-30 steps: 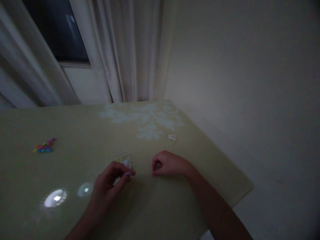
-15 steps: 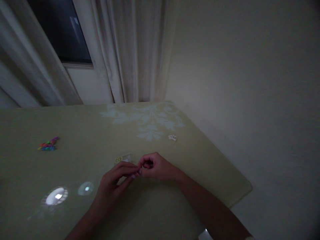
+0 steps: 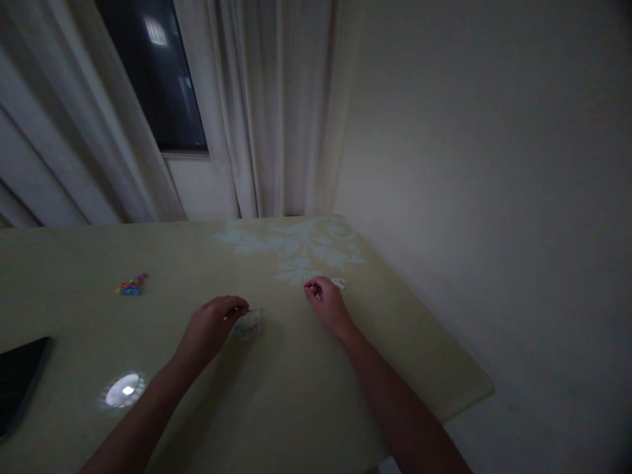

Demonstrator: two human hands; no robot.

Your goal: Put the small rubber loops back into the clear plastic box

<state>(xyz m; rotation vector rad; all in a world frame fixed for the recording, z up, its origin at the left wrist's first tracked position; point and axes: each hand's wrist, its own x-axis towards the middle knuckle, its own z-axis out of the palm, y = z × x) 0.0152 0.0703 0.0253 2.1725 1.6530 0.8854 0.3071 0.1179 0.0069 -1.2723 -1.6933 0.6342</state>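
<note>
My left hand (image 3: 214,322) is closed in a pinch on the upper corner of a small clear plastic bag (image 3: 249,324). Some small coloured bits show faintly inside the bag, too blurred to name. To the right, my right hand (image 3: 326,304) has its thumb and fingertips pressed together; whatever they hold is too small to make out. Just behind that hand, partly covered by it, are crumpled white scraps (image 3: 339,283) on the table.
A small heap of colourful pieces (image 3: 131,285) lies at the left on the pale table (image 3: 296,395). A dark flat device (image 3: 22,378) rests at the left edge. Curtains (image 3: 266,118) and a window (image 3: 158,72) are behind; a wall (image 3: 469,197) borders the right side.
My hands, together before, are now apart. The left has taken hold of the clear bag; the right has moved up and right towards the white scraps. The view has shifted, bringing in the dark device.
</note>
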